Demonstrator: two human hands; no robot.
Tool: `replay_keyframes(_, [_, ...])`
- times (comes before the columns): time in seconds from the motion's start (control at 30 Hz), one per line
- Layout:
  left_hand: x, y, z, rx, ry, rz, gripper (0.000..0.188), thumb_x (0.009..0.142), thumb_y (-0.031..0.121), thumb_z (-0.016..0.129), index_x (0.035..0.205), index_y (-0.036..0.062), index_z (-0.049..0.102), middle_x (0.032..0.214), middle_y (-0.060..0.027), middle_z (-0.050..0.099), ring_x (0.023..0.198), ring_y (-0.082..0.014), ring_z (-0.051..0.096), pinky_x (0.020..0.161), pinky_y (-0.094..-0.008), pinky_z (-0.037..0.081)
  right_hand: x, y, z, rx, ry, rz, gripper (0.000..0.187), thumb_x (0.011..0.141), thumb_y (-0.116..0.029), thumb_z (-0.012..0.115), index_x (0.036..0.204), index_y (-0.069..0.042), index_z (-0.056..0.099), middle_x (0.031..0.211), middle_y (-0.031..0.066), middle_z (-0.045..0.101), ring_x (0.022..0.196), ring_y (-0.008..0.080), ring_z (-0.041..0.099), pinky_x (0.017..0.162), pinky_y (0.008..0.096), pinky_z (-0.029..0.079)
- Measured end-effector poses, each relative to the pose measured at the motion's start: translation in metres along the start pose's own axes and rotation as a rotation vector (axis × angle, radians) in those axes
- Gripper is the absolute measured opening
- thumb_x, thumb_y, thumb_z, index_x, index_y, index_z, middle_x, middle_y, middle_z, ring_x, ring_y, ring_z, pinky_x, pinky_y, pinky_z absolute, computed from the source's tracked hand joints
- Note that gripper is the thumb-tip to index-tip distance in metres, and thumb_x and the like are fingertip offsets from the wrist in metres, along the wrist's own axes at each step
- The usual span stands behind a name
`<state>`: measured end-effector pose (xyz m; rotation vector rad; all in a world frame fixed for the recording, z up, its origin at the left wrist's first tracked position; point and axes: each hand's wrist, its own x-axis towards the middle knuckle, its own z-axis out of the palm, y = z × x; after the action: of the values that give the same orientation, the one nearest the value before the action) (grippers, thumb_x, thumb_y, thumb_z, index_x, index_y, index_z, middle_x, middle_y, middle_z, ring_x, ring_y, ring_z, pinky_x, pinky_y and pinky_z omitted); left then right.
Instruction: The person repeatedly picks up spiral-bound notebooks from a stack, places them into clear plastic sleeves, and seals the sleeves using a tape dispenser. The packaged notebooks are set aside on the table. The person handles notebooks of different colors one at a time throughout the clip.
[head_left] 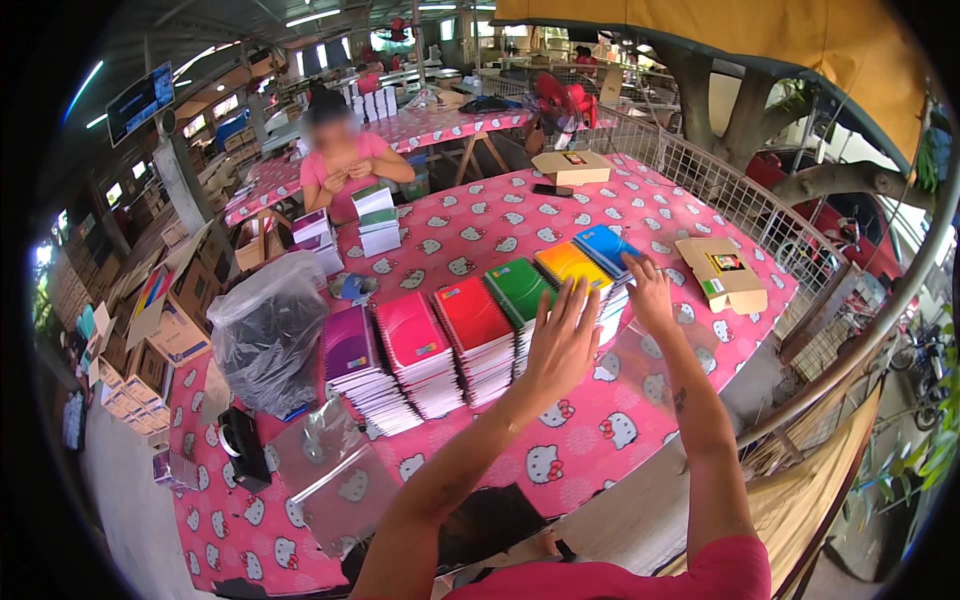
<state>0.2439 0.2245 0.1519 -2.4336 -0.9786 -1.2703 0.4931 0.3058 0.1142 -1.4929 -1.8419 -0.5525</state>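
Note:
A row of spiral notebook stacks stands on the table, with purple (350, 340), pink (413, 328), red (472, 312), green (519, 288), yellow (574, 264) and blue (604, 246) covers on top. My left hand (562, 340) is open, fingers extended, at the near side of the green and yellow stacks. Its fingertips reach the yellow cover's lower edge. My right hand (650, 295) is at the right side of the blue stack, fingers spread and slightly bent, fingertips by its edge. Neither hand grips a notebook. My hands partly hide the yellow and blue stacks.
Clear plastic sheets (335, 475), a black tape dispenser (244, 450) and a grey plastic bag (268, 335) lie left. Flat cardboard boxes (722, 272) and a phone (553, 190) lie beyond. A person in pink (350, 165) sits across, near smaller stacks (378, 225). A wire fence (690, 165) borders the right.

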Motion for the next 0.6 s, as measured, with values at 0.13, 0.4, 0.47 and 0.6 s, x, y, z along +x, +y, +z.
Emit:
replay_keyframes(0.13, [0.017, -0.04, 0.048, 0.114, -0.154, -0.006, 0.039, 0.088, 0.011, 0.061, 0.125, -0.0015, 0.061, 0.125, -0.0198, 0.063, 0.121, -0.0356, 0.058, 0.107, -0.0503, 0.042, -0.009, -0.008, -0.022, 0.213, 0.135, -0.09, 0.034, 0.084, -0.005, 0.066, 0.117, -0.01, 0.068, 0.104, 0.009, 0.061, 0.105, 0.0302, 0.058, 0.09, 0.0444, 0.047])
replay_keyframes(0.4, [-0.173, 0.03, -0.014, -0.091, -0.208, 0.105, 0.044, 0.083, 0.001, 0.062, 0.127, 0.0008, 0.062, 0.132, -0.0148, 0.061, 0.13, -0.0319, 0.054, 0.109, -0.0429, 0.046, -0.249, -0.09, -0.01, 1.09, -0.364, 0.12, 0.016, 0.095, -0.011, 0.06, 0.107, -0.001, 0.062, 0.097, 0.0106, 0.063, 0.084, 0.0178, 0.059, 0.073, 0.0333, 0.049])
replay_keyframes(0.47, [-0.244, 0.03, 0.022, -0.161, -0.383, 0.065, 0.047, 0.085, 0.005, 0.061, 0.132, -0.0003, 0.058, 0.14, -0.0148, 0.056, 0.134, -0.031, 0.051, 0.111, -0.0431, 0.044, -0.272, -0.078, 0.005, 0.949, -0.356, 0.238, 0.025, 0.094, -0.009, 0.062, 0.117, -0.001, 0.062, 0.102, 0.0113, 0.064, 0.092, 0.0214, 0.061, 0.08, 0.0365, 0.05])
replay_keyframes(0.6, [-0.247, 0.043, 0.013, -0.129, -0.437, -0.056, 0.049, 0.089, 0.015, 0.062, 0.135, 0.0006, 0.055, 0.143, -0.0155, 0.054, 0.136, -0.0316, 0.049, 0.113, -0.0451, 0.039, -0.168, -0.089, -0.017, 0.926, -0.295, 0.329, 0.04, 0.088, -0.005, 0.063, 0.128, -0.003, 0.061, 0.125, 0.0159, 0.062, 0.118, 0.0335, 0.057, 0.101, 0.043, 0.044])
